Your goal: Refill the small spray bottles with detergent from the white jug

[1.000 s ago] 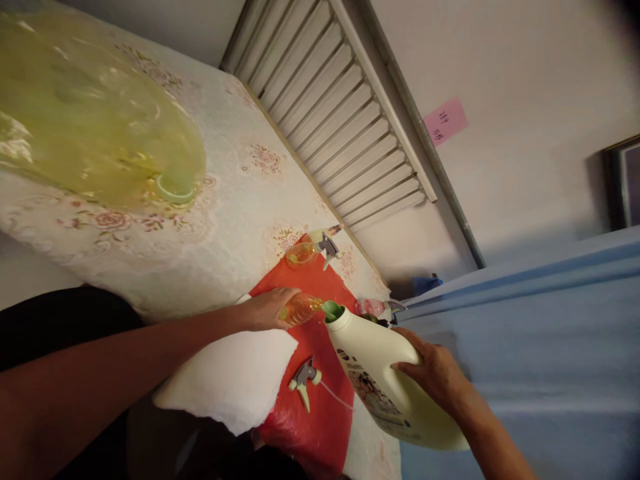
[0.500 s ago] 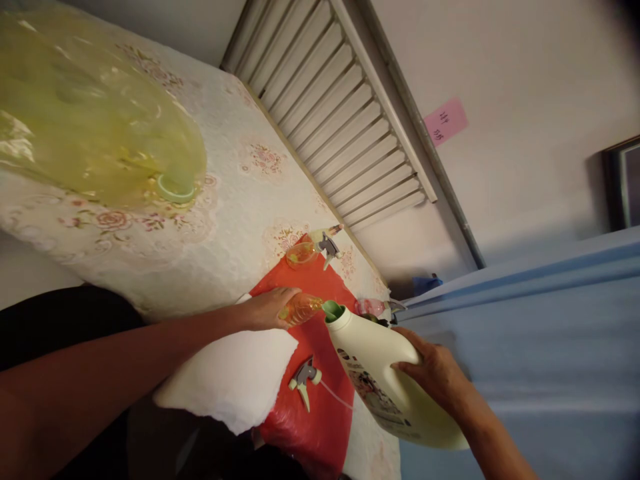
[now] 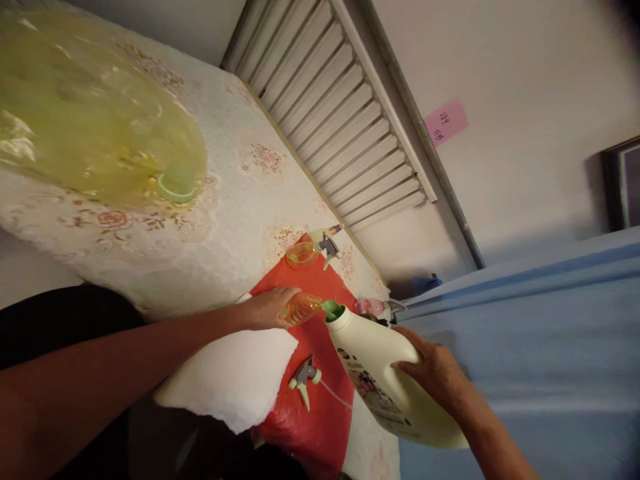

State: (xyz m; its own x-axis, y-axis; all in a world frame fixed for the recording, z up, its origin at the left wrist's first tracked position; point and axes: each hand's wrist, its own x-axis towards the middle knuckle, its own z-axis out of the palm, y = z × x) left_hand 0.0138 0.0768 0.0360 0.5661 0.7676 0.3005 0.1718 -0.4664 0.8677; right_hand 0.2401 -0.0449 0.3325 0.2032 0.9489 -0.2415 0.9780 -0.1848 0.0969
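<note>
My left hand [image 3: 274,308] is closed around a small clear orange bottle [image 3: 303,309], its open neck toward the jug's mouth. My right hand [image 3: 434,372] grips the large cream jug [image 3: 383,380] by its handle. The jug is tilted, and its green spout [image 3: 333,311] meets the bottle's neck or sits right beside it; I cannot make out any stream. Below them a detached grey spray trigger [image 3: 306,380] with a thin tube lies on a red plastic sheet [image 3: 330,427]. A white cloth or paper towel [image 3: 235,377] lies under my left forearm.
Beyond my left hand stands another spray bottle [image 3: 303,254] with orange liquid. A pink spray bottle [image 3: 370,307] is behind the jug. A big yellow-green plastic bag [image 3: 100,113] sits on the flowered tablecloth [image 3: 225,247]. A radiator [image 3: 340,127] and a blue curtain [image 3: 550,333] border the table.
</note>
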